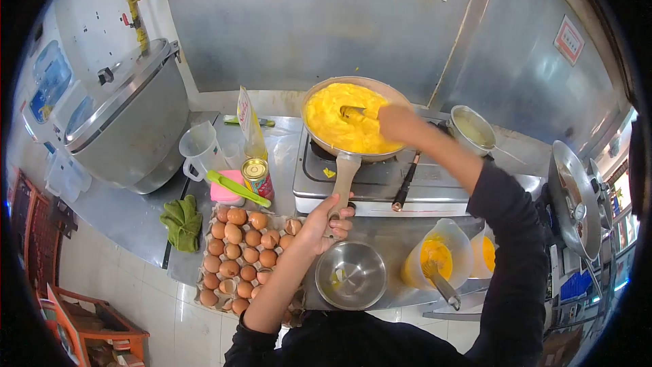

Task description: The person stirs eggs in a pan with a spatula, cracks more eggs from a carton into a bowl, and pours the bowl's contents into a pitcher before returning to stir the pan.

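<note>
A frying pan (396,94) full of yellow scrambled eggs (333,122) sits on the gas stove's left burner. My left hand (326,224) is wrapped round the end of its beige handle, which points toward me. Above the right side of the pan, my right hand (399,124) is closed on a spatula (352,111) whose head is down in the eggs; most of its handle is hidden by the hand. Below my left hand stands a steel bowl (351,275) with a little egg residue. An egg tray (204,297) with many brown eggs (233,234) lies left of my forearm.
Right of the bowl stand a plastic jug (456,236) of beaten egg with a whisk (443,287) and a second container (483,253). A black-handled tool (406,183) lies across the stove (305,187). Further left are a can (257,175), green tongs (238,188) and a cloth glove (180,223).
</note>
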`<move>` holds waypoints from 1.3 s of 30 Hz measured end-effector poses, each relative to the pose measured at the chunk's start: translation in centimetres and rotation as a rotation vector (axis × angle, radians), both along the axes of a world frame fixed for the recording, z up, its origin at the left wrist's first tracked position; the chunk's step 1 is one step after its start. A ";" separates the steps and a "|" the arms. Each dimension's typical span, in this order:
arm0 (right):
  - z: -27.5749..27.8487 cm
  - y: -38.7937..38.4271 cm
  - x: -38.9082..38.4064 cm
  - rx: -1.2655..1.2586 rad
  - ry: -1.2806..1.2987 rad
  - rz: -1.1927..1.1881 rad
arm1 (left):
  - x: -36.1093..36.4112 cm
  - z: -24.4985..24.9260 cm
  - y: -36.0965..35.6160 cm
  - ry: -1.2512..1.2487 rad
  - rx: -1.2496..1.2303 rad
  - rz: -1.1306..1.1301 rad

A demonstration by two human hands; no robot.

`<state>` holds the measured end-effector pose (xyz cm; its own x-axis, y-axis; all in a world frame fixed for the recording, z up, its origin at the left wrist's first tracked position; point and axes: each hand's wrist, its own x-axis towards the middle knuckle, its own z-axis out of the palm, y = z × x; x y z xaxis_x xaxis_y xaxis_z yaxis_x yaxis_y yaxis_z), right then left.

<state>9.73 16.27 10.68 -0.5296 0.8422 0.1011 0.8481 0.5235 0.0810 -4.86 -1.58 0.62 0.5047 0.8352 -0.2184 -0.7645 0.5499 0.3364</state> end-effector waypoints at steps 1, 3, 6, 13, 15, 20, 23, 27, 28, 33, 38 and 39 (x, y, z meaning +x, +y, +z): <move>1.1 2.8 0.4 -0.072 -0.043 0.034 | 0.0 -0.1 0.0 -0.009 -0.005 -0.001; 3.8 9.5 3.5 -0.317 -0.145 0.091 | 0.0 -0.3 0.0 -0.011 -0.009 0.002; 9.9 8.0 6.2 -0.868 0.349 -0.384 | -0.1 -0.2 0.0 -0.028 -0.011 0.005; 14.9 -1.1 8.5 -0.453 -0.156 0.007 | -0.1 -0.3 0.2 -0.118 -0.028 0.003; 14.1 -3.5 9.0 -0.357 -0.218 0.163 | -0.1 -0.2 0.2 -0.119 -0.028 0.002; 10.8 -8.2 7.7 -0.344 -0.232 -0.062 | -0.1 -0.6 0.2 -0.132 -0.031 -0.012; 7.0 -6.0 7.9 -0.258 -0.186 -0.096 | -0.1 -0.3 0.1 -0.091 -0.036 -0.002; 2.3 -1.3 7.5 -0.134 -0.077 -0.080 | 0.2 0.4 -0.1 0.022 -0.042 0.019; 1.9 -0.5 7.0 -0.132 -0.074 -0.076 | 0.1 0.4 -0.1 0.054 -0.022 0.012; 2.9 1.8 3.8 0.254 -0.183 0.218 | -0.3 0.1 0.1 0.056 0.001 -0.022; 9.4 0.7 2.4 0.272 -0.295 0.300 | -0.2 0.1 0.1 0.041 0.003 -0.018; 11.0 -0.1 2.3 0.241 -0.251 0.278 | -0.1 0.1 0.0 0.040 0.002 -0.012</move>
